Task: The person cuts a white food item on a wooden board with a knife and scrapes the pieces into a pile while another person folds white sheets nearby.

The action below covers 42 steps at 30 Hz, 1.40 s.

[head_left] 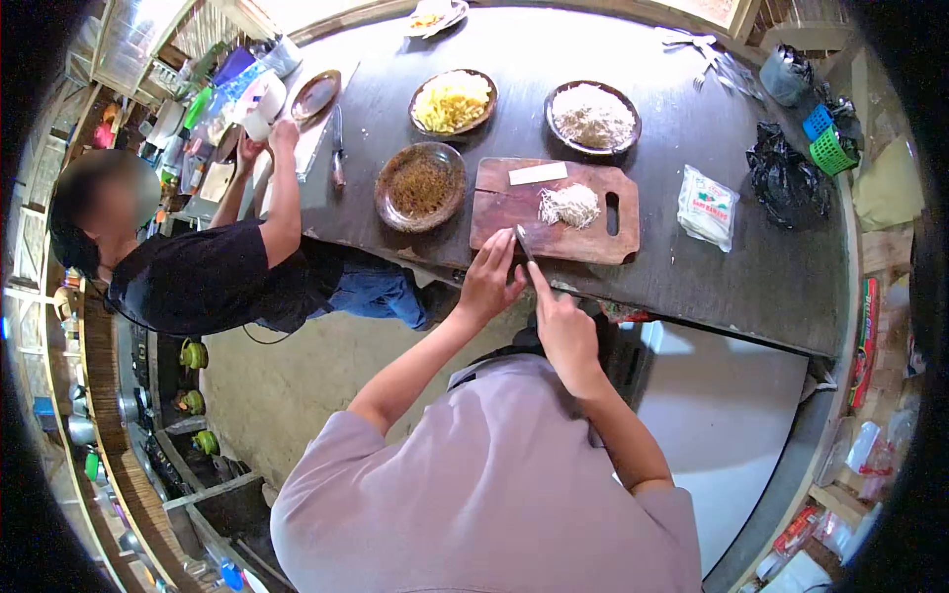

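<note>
My right hand (567, 336) grips a small knife (524, 239), its blade pointing up over the near edge of a wooden cutting board (494, 203). Just left of the blade is my left hand (490, 279), fingers stretched out and fingertips close to the knife tip. A flat white block (538, 173) lies toward the back of the board. In front of it sits a small heap of thin white shreds (570, 207), left of the board's handle slot.
Behind the board stand a plate of yellow strips (453, 102) and a plate of white shreds (593, 117). A brown plate (420, 188) is left; a white printed packet (706, 210) and black plastic bag (786, 176) are right. Another person (198, 267) works at the left.
</note>
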{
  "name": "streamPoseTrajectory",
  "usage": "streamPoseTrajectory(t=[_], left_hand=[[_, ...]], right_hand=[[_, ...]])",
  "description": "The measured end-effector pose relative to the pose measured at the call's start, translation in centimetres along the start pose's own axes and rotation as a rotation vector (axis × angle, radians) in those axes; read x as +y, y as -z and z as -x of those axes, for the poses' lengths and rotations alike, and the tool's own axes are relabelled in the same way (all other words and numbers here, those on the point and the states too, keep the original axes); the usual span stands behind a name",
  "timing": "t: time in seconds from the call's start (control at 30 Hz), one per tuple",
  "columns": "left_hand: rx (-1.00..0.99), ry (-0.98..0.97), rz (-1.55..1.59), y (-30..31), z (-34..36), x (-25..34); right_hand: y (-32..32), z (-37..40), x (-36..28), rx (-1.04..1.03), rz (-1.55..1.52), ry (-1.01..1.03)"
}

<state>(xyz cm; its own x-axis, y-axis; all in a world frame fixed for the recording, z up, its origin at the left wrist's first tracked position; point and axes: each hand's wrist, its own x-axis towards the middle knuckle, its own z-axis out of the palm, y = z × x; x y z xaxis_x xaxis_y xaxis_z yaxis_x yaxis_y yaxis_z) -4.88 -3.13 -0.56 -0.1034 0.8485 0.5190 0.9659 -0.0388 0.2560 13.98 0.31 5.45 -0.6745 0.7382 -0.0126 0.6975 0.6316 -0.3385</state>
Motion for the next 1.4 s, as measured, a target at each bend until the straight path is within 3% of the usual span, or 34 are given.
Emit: streamPoseTrajectory(t=[0.07,0.33,0.47,0.73,0.83,1.1,1.27,1.4], left_hand=[[-0.004,0.038,-0.026,-0.2,0.2,0.0],[-0.028,0.025,-0.010,0.3,0.1,0.1],[0.013,0.016,-0.005,0.2,0.1,0.0],[-0.027,0.024,-0.014,0.4,0.1,0.0],[-0.012,0.036,0.003,0.1,0.3,0.1],[-0.015,0.046,-0.027,0.2,0.4,0.0],[0.004,0.030,-0.049,-0.2,0.5,0.0],[-0.012,0.027,-0.072,0.1,0.5,0.0]], right_hand=[[-1.5,-1.9,-0.5,0.084,0.002,0.018],[1.1,1.8,0.3,-0.015,0.054,0.025],[-2.0,-2.9,-0.5,0.093,0.086,0.067],[1.7,1.4,-0.3,-0.128,0.089,-0.008],[0.1,-1.6,-1.2,0.016,0.054,0.013],[0.5,2.2,-0.2,-0.033,0.072,-0.016],[-0.5,-1.8,-1.2,0.051,0.050,0.017],[-0.2,-0.7,-0.9,-0.011,0.079,0.011]])
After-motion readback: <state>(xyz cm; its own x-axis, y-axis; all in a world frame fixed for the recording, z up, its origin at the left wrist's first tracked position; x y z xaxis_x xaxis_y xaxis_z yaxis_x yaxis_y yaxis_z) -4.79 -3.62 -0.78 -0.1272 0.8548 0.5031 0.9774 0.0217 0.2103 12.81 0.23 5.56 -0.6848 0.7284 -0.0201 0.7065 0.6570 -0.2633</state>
